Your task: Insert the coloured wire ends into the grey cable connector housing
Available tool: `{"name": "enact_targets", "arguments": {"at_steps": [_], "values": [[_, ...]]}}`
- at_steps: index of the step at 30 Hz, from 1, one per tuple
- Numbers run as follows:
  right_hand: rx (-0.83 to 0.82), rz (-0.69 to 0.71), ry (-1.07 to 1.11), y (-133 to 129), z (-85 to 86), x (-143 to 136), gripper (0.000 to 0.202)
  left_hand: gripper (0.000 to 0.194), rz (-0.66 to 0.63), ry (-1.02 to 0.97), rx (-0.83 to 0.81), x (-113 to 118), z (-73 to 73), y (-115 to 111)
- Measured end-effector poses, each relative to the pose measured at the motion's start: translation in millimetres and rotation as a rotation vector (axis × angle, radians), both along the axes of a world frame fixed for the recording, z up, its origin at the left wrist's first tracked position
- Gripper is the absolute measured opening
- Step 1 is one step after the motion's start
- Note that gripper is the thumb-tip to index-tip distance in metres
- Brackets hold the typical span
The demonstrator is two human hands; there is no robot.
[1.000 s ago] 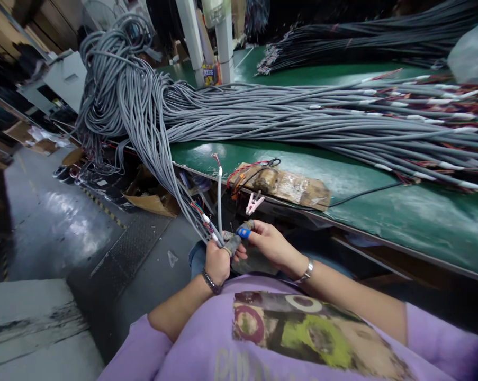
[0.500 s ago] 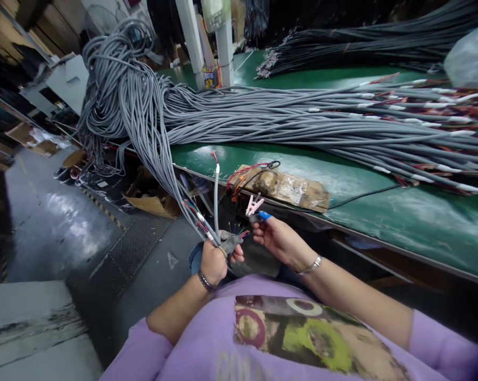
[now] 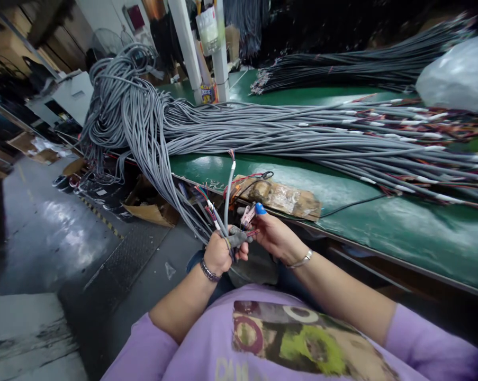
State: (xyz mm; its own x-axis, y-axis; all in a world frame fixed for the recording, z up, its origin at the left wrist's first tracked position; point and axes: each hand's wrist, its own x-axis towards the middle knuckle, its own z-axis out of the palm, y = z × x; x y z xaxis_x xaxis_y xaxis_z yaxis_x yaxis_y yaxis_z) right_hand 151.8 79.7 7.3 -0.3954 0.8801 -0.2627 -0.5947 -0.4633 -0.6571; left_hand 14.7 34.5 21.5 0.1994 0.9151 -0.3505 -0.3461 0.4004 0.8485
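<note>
My left hand (image 3: pixel 218 254), with grey coverings on its fingers, is closed round the ends of several grey cables (image 3: pixel 226 203). Coloured wires (image 3: pixel 253 233) fan out past its fingertips towards the right. One cable end stands up from the fist, its short wires bare of the jacket. My right hand (image 3: pixel 276 235), a blue cover on one fingertip, pinches a small pale pink clip (image 3: pixel 247 216) shaped like a clothes peg. The clip is right at the wires by my left fingertips; whether its jaws touch them I cannot tell.
A long bundle of grey cables (image 3: pixel 262 124) lies across the green table (image 3: pixel 353 211) and hangs over its left end. A taped wooden block (image 3: pixel 286 198) sits at the front edge. Black cables (image 3: pixel 334 69) and a plastic bag (image 3: pixel 457 74) are behind. An open carton (image 3: pixel 151 206) stands below.
My right hand has moved down and left with the pink clip, bringing it to the wires at my left hand. The held cable end has shifted slightly right. The view has tilted a little.
</note>
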Motion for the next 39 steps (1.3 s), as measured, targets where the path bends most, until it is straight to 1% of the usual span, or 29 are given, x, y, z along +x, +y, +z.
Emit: {"name": "enact_targets", "arguments": {"at_steps": [4,7,11,17,20,22,27,29,33,39], "values": [[-0.028,-0.105,0.001,0,1.7,-7,0.039,0.037,-0.016,-0.001,-0.008,2,-4.8,0],[-0.024,-0.141,-0.015,0,-0.6,-8,0.038,0.033,-0.015,0.005,0.002,2,-8.3,-1],[-0.015,-0.083,0.018,-1,-3.6,-7,0.038,0.033,-0.017,0.007,-0.001,3,-8.1,-2],[-0.130,-0.036,0.041,-3,-8.2,1,0.041,0.032,0.026,0.037,0.012,1,-4.0,-7],[-0.130,0.021,0.046,-3,-8.7,4,0.044,0.032,0.045,0.066,0.024,2,-3.6,-13],[-0.117,0.036,0.050,-3,-7.0,5,0.043,0.033,0.058,0.074,0.042,2,-3.7,-16],[-0.024,0.030,0.019,-2,-3.0,4,0.029,0.031,0.111,0.073,0.072,3,-3.6,-17],[-0.003,0.020,0.006,-2,-3.4,3,0.029,0.029,0.120,0.067,0.074,4,-3.2,-14],[-0.020,-0.019,0.024,-1,-4.0,1,0.028,0.027,0.120,0.040,0.050,5,-2.9,-9],[-0.019,-0.055,0.025,-1,0.9,-1,0.030,0.025,0.127,0.030,0.043,7,-5.4,-2]]}}
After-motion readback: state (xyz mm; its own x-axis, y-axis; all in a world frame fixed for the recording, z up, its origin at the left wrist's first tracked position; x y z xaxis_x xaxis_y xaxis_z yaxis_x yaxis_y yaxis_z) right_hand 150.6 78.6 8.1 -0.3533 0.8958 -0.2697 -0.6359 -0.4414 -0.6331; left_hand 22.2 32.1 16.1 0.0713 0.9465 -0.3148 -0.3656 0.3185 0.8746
